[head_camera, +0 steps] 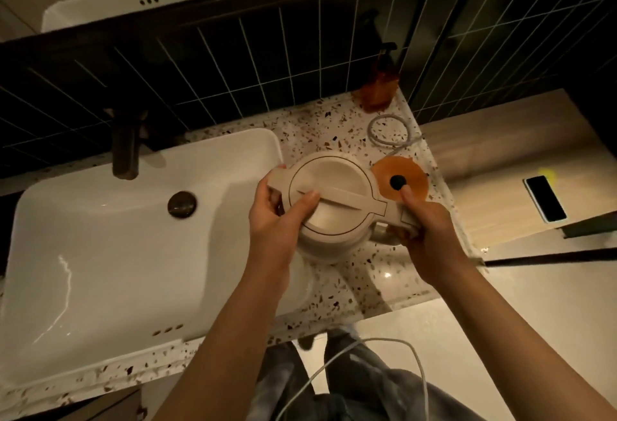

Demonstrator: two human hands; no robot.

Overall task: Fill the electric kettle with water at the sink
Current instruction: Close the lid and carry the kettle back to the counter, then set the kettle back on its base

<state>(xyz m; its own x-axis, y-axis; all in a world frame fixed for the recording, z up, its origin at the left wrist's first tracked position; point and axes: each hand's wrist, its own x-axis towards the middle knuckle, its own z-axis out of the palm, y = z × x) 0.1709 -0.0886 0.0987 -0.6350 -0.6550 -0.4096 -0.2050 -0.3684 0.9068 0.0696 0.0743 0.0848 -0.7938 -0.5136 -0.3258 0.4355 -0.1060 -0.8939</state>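
Note:
A cream electric kettle [337, 187] with its lid closed is held over the speckled counter [320, 126], just right of the white sink [100, 253]. My left hand [277, 220] wraps the kettle's spout side, thumb lying on the lid. My right hand [430, 230] grips the handle on the right. The kettle's orange base [414, 170], with a black centre plug, lies on the counter behind my right hand. A dark tap [125, 150] stands at the sink's back edge; no water is running. The drain plug [182, 204] sits in the basin.
A white cable [389, 130] coils on the counter behind the base. An amber soap dispenser [379, 86] stands in the back right corner by the dark tiled wall. A phone [546, 198] lies on a wooden surface to the right. Another white cord [350, 354] hangs by my legs.

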